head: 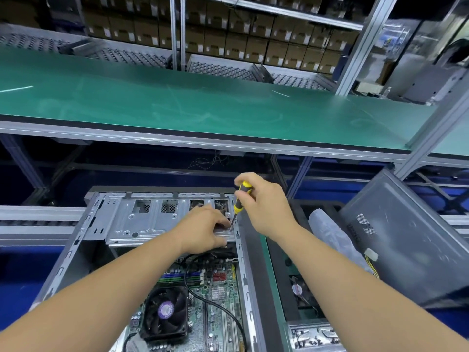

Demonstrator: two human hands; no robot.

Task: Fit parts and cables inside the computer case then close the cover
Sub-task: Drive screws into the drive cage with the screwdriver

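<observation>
right hand (pixel 264 204) grips screwdriver (pixel 239 199) over computer case (pixel 76 240).

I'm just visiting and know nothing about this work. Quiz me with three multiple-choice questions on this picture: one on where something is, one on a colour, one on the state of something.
1. Where does the tip of the screwdriver touch?
A. the CPU fan
B. the right end of the metal drive bracket
C. the green shelf

2. What colours is the screwdriver handle?
A. yellow and black
B. red and white
C. plain blue

3. What state is the computer case in?
A. cover closed
C. wrapped in plastic
B. open, motherboard showing

Answers:
1 B: the right hand holds the tool with its tip down at the drive bracket, beside the fingers of the left hand.
2 A: yellow and black bands show above and below the gripping fingers.
3 B: the motherboard and CPU fan lie exposed.
</observation>
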